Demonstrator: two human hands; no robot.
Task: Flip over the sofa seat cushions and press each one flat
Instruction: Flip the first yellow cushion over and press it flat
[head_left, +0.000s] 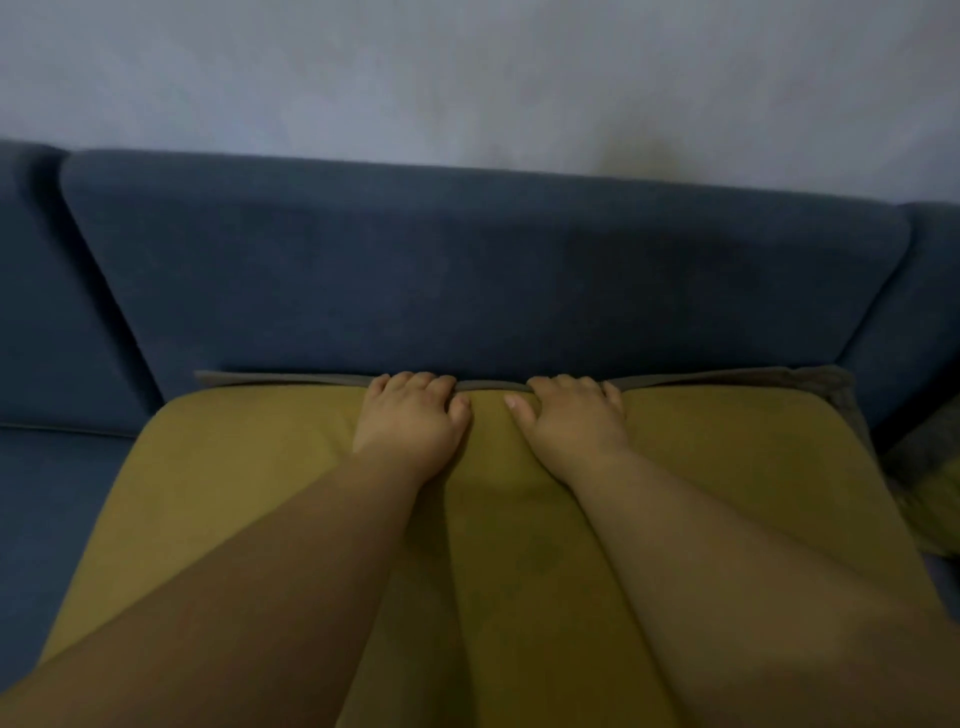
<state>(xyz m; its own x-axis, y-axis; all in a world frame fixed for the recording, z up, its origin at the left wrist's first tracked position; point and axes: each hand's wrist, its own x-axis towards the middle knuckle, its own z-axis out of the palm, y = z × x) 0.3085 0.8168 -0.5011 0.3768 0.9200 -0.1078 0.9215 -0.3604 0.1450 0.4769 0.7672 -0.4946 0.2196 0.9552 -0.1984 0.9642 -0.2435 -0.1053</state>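
Note:
A mustard-yellow seat cushion (234, 478) lies on the blue sofa, filling the lower middle of the view. Its far edge shows a grey trim against the backrest. My left hand (410, 421) lies on the cushion's far edge, fingers curled over that edge. My right hand (569, 421) lies beside it, a little apart, fingers curled over the same edge and the thumb flat on top. Both forearms stretch across the cushion's top.
The blue backrest cushion (467, 270) stands right behind the hands. A blue seat cushion (57, 478) lies to the left. At the right edge a grey and yellow cushion (930, 478) shows in part. A pale wall (467, 73) rises behind the sofa.

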